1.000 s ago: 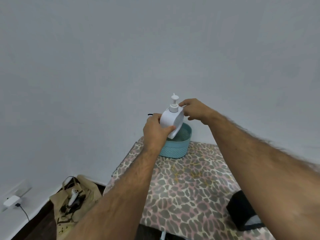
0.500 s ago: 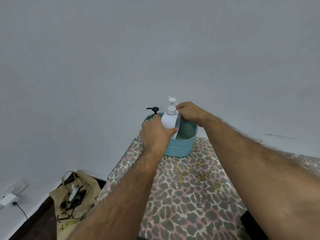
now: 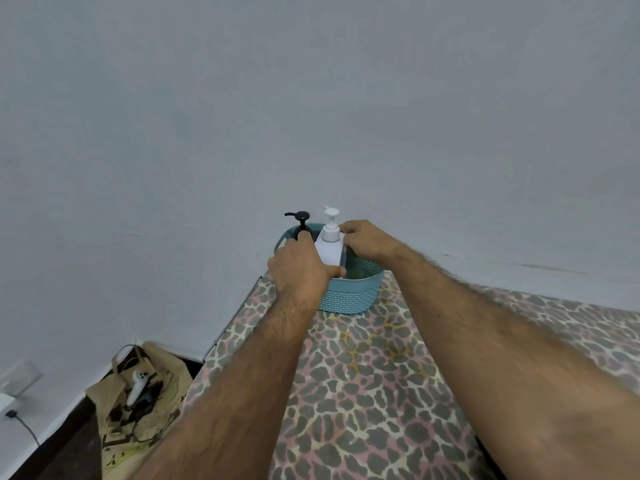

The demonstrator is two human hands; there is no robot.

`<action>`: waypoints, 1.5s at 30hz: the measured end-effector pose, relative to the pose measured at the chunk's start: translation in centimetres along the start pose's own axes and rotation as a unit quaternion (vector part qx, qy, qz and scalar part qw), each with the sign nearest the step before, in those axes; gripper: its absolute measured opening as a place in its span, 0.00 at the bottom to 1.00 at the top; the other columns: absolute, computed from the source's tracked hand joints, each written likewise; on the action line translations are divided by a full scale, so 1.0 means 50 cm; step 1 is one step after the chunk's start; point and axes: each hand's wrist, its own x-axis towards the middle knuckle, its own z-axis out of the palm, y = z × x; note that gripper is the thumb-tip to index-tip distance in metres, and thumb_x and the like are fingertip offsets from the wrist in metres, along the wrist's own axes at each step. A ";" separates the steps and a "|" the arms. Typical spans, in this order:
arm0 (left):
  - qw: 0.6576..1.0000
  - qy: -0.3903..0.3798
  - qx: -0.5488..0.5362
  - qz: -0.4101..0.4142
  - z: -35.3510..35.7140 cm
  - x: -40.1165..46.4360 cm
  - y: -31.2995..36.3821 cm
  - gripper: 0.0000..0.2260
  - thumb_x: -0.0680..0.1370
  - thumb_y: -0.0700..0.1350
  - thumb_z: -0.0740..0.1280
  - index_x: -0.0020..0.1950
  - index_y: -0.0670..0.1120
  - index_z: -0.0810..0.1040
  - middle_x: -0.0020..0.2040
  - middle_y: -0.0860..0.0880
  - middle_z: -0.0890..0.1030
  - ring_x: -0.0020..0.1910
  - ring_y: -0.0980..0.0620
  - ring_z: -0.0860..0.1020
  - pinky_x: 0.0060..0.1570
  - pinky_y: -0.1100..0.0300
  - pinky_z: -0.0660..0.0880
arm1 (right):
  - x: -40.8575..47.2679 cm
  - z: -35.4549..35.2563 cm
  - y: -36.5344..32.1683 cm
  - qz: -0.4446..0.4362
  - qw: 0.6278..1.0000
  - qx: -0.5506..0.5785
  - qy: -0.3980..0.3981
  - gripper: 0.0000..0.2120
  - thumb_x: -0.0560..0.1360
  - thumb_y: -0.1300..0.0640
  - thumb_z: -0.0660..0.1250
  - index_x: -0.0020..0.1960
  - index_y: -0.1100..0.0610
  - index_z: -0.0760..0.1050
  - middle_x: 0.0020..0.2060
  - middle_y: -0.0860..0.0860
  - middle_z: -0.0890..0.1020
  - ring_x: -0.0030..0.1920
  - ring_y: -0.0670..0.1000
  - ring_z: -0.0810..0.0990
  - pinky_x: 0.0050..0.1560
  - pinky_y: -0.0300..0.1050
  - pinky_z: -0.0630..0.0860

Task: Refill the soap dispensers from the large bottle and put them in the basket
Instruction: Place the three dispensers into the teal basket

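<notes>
A white soap dispenser (image 3: 330, 249) with a white pump stands upright inside the teal woven basket (image 3: 353, 296) at the far end of the table. My left hand (image 3: 301, 268) grips its left side and lower front. My right hand (image 3: 367, 242) holds its upper right edge. A second dispenser with a black pump (image 3: 302, 221) stands in the basket's left part, its body hidden behind my left hand. The large bottle is out of view.
The table carries a leopard-print cloth (image 3: 363, 375) and meets a plain grey wall. On the floor at the left lies a beige bag (image 3: 138, 396) holding a white controller (image 3: 136, 386). A charger and cable (image 3: 10, 410) sit by the wall.
Both hands have lowered the white dispenser from above the basket down into it, and it went from tilted to upright. The black pump came into view as the camera shifted.
</notes>
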 end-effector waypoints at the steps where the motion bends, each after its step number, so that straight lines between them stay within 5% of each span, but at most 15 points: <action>1: 1.000 -0.008 0.006 0.002 -0.001 0.003 0.000 0.34 0.63 0.64 0.78 0.61 0.49 0.71 0.56 0.48 0.79 0.56 0.47 0.78 0.50 0.52 0.73 | -0.001 0.002 0.002 -0.003 1.000 -0.005 -0.003 0.16 0.76 0.66 0.60 0.59 0.61 0.80 0.54 0.55 0.82 0.49 0.51 0.77 0.49 0.44 0.73; 8: 0.999 -0.043 0.014 0.018 -0.008 0.013 -0.001 0.37 0.63 0.64 0.78 0.64 0.48 0.70 0.57 0.48 0.79 0.56 0.47 0.78 0.50 0.53 0.74 | -0.003 0.004 0.012 -0.032 0.997 -0.071 -0.012 0.22 0.73 0.70 0.59 0.61 0.56 0.80 0.54 0.54 0.83 0.54 0.55 0.79 0.55 0.48 0.76; 13: 0.999 -0.043 -0.008 0.027 -0.014 0.015 -0.004 0.30 0.65 0.63 0.77 0.59 0.48 0.76 0.56 0.48 0.80 0.53 0.49 0.78 0.45 0.56 0.72 | -0.011 0.002 0.013 -0.031 0.997 -0.073 -0.009 0.15 0.74 0.67 0.63 0.55 0.56 0.82 0.50 0.55 0.84 0.53 0.57 0.81 0.54 0.53 0.77; 18: 0.999 -0.030 0.035 -0.004 -0.025 0.007 -0.008 0.33 0.67 0.64 0.75 0.65 0.48 0.75 0.60 0.46 0.74 0.59 0.46 0.74 0.55 0.53 0.71 | -0.016 0.010 0.014 -0.034 0.993 -0.109 0.004 0.16 0.72 0.64 0.64 0.55 0.52 0.82 0.48 0.52 0.85 0.51 0.55 0.81 0.57 0.58 0.78; 30: 0.999 -0.023 0.025 -0.005 -0.037 0.010 -0.021 0.32 0.65 0.65 0.76 0.61 0.47 0.79 0.56 0.48 0.77 0.56 0.47 0.75 0.51 0.52 0.76 | -0.038 0.018 0.005 -0.026 0.988 -0.142 0.056 0.23 0.70 0.66 0.63 0.63 0.52 0.78 0.57 0.52 0.82 0.56 0.55 0.79 0.60 0.53 0.76; 45: 0.997 -0.043 0.070 -0.004 -0.034 0.003 -0.004 0.27 0.71 0.63 0.73 0.62 0.46 0.76 0.61 0.47 0.75 0.60 0.45 0.71 0.53 0.53 0.71 | -0.060 0.004 -0.029 -0.006 0.969 -0.245 -0.011 0.27 0.74 0.70 0.59 0.70 0.55 0.71 0.63 0.56 0.78 0.62 0.57 0.75 0.60 0.48 0.72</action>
